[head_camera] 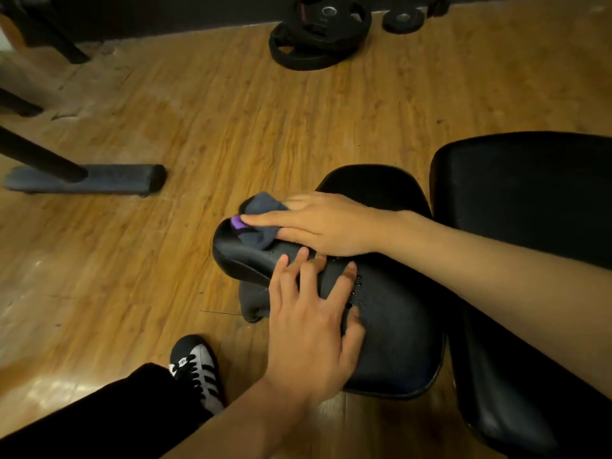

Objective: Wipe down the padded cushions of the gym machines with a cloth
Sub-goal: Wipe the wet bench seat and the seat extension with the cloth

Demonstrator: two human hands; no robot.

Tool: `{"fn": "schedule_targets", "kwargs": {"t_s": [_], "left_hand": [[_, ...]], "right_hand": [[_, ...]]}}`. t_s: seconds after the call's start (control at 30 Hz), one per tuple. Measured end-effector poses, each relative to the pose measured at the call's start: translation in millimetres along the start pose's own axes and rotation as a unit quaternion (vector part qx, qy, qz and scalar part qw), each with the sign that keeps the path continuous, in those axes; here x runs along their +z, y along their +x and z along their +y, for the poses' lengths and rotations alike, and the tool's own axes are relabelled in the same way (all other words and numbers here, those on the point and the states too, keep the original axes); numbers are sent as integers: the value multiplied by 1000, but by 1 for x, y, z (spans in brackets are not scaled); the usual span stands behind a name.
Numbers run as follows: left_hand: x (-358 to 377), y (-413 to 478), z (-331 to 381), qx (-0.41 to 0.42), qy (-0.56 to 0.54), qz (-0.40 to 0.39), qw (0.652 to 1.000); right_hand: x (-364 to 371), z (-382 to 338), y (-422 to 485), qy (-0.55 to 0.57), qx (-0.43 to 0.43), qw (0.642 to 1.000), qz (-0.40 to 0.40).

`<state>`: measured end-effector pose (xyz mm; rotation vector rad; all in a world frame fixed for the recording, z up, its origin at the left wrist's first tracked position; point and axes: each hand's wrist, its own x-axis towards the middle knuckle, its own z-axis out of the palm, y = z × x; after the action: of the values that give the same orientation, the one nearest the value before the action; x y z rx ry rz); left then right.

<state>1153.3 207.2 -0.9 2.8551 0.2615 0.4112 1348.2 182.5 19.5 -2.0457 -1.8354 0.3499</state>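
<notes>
The right hand (323,223) reaches in from the right with its fingers stretched out nearly straight and pointing left. It lies flat and presses down on a bunched grey cloth (260,223), holding it with the flat of the fingers rather than gripping it. A small purple tag (237,221) on the cloth shows just beyond the index fingertip. The cloth sits at the narrow tip of the black seat cushion (397,319). The cushion's long axis runs from its wide end at lower right to its tapered nose at upper left, which points out over the floor. The left hand (311,329) comes up from below, open wide with its fingers spread, and rests palm-down on the middle of the same cushion, just beside the right hand. Small droplets glint on the cushion near the left thumb. A larger black back pad (530,200) stands just to the right of the seat, behind the right forearm. A black-and-white sneaker (198,369) stands on the wooden floor (231,111) at lower left. A dark machine foot (99,178) lies further left, and black weight plates (319,31) lie well apart by the far wall.
</notes>
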Motion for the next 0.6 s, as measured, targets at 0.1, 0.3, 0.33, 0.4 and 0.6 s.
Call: {"fn": "schedule_targets", "kwargs": {"t_s": [0.1,0.3,0.33,0.4,0.6], "left_hand": [[0,0,-1,4,-7,1,1000],[0,0,-1,9,-8,7,1000],[-1,1,-1,10,-5,5,1000],[-3,2,-1,12,16,-1,1000],[-10,5,2,31,76,-43,996]], "right_hand": [[-3,19,-71,-24,62,998,21],[-10,30,-62,-68,224,971,49],[-12,39,-41,-69,262,961,52],[-14,46,-13,-57,315,946,58],[16,-45,-99,-87,367,913,156]]}}
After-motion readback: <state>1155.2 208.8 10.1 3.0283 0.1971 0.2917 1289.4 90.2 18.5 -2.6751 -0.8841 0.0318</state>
